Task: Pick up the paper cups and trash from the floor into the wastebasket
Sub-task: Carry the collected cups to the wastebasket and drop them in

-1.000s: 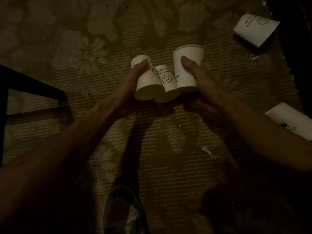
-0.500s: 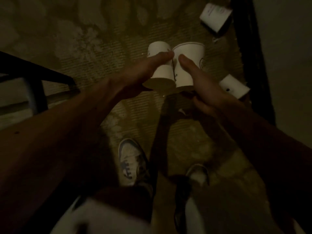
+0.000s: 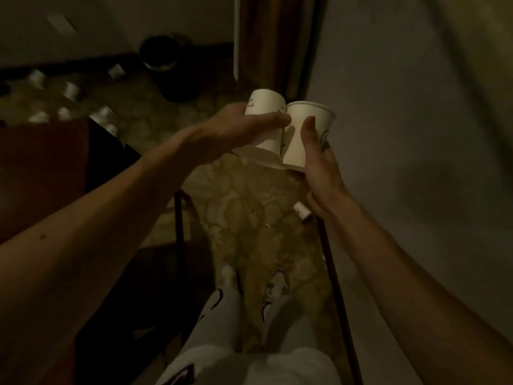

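While held over the floor (image 3: 249,218) at 12 o'clock, the left white paper cup (image 3: 267,105), gripped by left hand (image 3: 236,129) fingers, touches the right white paper cup (image 3: 298,132), gripped by right hand (image 3: 319,165) fingers.

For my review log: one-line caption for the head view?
Left hand and right hand clasp white paper cups above a cup-strewn carpet.

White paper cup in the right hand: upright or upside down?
Upright, slightly tilted: the white paper cup has its wide rolled rim on top and narrows toward the bottom, where the right hand grips it.
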### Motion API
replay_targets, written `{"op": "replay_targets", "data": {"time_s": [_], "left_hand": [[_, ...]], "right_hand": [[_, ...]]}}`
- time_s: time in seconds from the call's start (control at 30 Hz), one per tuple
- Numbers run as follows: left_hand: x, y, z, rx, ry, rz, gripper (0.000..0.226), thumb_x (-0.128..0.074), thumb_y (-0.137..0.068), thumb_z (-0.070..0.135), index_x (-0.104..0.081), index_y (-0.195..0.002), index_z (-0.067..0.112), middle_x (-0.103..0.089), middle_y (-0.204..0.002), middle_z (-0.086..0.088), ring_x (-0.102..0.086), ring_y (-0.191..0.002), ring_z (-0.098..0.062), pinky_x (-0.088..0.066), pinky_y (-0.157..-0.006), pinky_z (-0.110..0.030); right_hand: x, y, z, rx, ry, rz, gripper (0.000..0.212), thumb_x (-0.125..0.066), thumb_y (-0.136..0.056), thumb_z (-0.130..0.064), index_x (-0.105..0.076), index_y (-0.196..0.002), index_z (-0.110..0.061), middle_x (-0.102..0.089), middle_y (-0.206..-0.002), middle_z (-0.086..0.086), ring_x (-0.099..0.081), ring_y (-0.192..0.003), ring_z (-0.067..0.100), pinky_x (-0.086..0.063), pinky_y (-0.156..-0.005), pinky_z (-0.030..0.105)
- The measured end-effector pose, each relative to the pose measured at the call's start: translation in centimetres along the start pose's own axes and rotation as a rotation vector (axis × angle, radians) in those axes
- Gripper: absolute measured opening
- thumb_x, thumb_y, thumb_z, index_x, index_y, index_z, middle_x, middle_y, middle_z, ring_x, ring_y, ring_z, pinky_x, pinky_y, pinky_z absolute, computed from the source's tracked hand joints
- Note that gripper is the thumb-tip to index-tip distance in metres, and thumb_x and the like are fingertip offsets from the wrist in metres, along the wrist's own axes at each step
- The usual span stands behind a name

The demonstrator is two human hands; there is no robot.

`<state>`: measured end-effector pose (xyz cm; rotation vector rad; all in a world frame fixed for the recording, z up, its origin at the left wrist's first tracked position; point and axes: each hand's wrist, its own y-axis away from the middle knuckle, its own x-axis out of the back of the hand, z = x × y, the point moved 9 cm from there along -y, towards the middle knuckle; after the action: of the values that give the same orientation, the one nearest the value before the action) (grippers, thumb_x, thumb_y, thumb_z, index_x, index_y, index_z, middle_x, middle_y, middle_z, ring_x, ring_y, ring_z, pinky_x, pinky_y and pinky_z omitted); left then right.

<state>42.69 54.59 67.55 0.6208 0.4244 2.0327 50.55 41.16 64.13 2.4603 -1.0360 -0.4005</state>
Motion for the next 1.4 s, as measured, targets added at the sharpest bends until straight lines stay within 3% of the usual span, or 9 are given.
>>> {"op": "replay_targets", "data": {"time_s": [0.2,0.37,0.6,0.7,0.9,1.03,1.17,1.27,1.4], "left_hand": [[3.8,14.5,10.7,-0.213,-0.13,0.004,0.042,-0.07,-0.081,0.055,-0.06,-0.112,0.029,-0.069,-0.103,0.003,-0.072,-0.079,-0.005,-0.056,-0.059,-0.019],[2.1,22.5,15.2,-0.365,-0.156,-0.12,0.064,-0.081,-0.058,0.066,-0.065,-0.108,0.029,-0.076,-0.092,0.006,-0.074,-0.08,-0.01,-0.061,-0.072,-0.032],[-10.4,34.3,19.4,-0.605,-0.283,-0.516,0.06,-0.07,-0.042,0.072,-0.058,-0.092,0.039,-0.07,-0.079,0.028,-0.069,-0.071,0.004,-0.054,-0.053,-0.015],[-18.2,40.4,19.0,-0.683,-0.353,-0.68,0.071,-0.069,-0.041,0.077,-0.059,-0.102,0.042,-0.069,-0.083,0.032,-0.067,-0.074,0.009,-0.051,-0.053,-0.012],[-35.0,52.5,10.7,-0.677,-0.494,-1.047,0.076,-0.073,-0.051,0.072,-0.062,-0.117,0.036,-0.074,-0.1,0.018,-0.071,-0.089,-0.002,-0.056,-0.076,-0.025],[-44.5,61.0,1.5,-0.57,-0.561,-1.28,0.076,-0.075,-0.049,0.071,-0.064,-0.114,0.034,-0.074,-0.099,0.02,-0.071,-0.087,0.0,-0.053,-0.064,-0.014],[-51.7,66.3,-9.8,-0.336,-0.641,-1.382,0.071,-0.086,-0.058,0.061,-0.064,-0.119,0.03,-0.075,-0.104,0.012,-0.072,-0.093,-0.007,-0.056,-0.071,-0.022],[-55.7,68.3,-17.6,-0.165,-0.675,-1.379,0.075,-0.081,-0.057,0.06,-0.061,-0.124,0.035,-0.073,-0.113,0.009,-0.07,-0.103,-0.013,-0.056,-0.094,-0.041],[-58.2,69.7,-26.1,0.028,-0.806,-1.341,0.067,-0.082,-0.045,0.07,-0.062,-0.104,0.045,-0.072,-0.105,0.008,-0.07,-0.098,-0.016,-0.055,-0.093,-0.042]], "right_hand": [[-3.0,13.7,-10.2,0.167,-0.039,-0.011,0.125,-0.062,-0.041,-0.091,-0.045,-0.142,-0.02,-0.063,-0.126,0.008,-0.064,-0.11,0.027,-0.054,-0.095,0.049],[-1.6,23.8,-12.9,0.385,-0.248,0.049,0.056,-0.048,-0.089,-0.061,-0.059,-0.125,-0.02,-0.07,-0.115,0.011,-0.068,-0.105,0.023,-0.057,-0.088,0.043],[6.4,40.8,-9.8,0.567,-0.395,0.366,0.05,-0.052,-0.084,-0.054,-0.057,-0.12,-0.02,-0.074,-0.106,0.002,-0.07,-0.101,0.016,-0.056,-0.088,0.036],[10.7,49.0,-5.8,0.617,-0.478,0.544,0.044,-0.054,-0.082,-0.053,-0.059,-0.114,-0.021,-0.076,-0.1,-0.002,-0.072,-0.094,0.012,-0.058,-0.076,0.025],[16.9,64.9,8.1,0.585,-0.648,0.915,0.041,-0.052,-0.076,-0.043,-0.061,-0.108,-0.02,-0.077,-0.094,-0.003,-0.072,-0.085,0.009,-0.056,-0.066,0.019],[19.1,74.8,21.9,0.442,-0.905,1.179,0.018,-0.044,-0.103,-0.019,-0.054,-0.105,-0.034,-0.06,-0.095,-0.017,-0.06,-0.076,-0.012,-0.043,-0.062,-0.001],[19.1,82.2,33.0,0.243,-0.881,1.301,0.016,-0.045,-0.101,-0.031,-0.061,-0.099,-0.027,-0.075,-0.082,-0.006,-0.071,-0.076,0.004,-0.053,-0.067,0.024],[19.1,86.1,39.5,0.15,-0.892,1.331,0.031,-0.039,-0.1,-0.045,-0.06,-0.112,-0.025,-0.073,-0.105,0.008,-0.069,-0.098,0.026,-0.056,-0.083,0.043],[18.6,88.5,45.8,0.052,-0.973,1.31,0.046,-0.045,-0.083,-0.058,-0.058,-0.115,-0.028,-0.068,-0.114,0.01,-0.065,-0.105,0.029,-0.052,-0.094,0.05]]}}
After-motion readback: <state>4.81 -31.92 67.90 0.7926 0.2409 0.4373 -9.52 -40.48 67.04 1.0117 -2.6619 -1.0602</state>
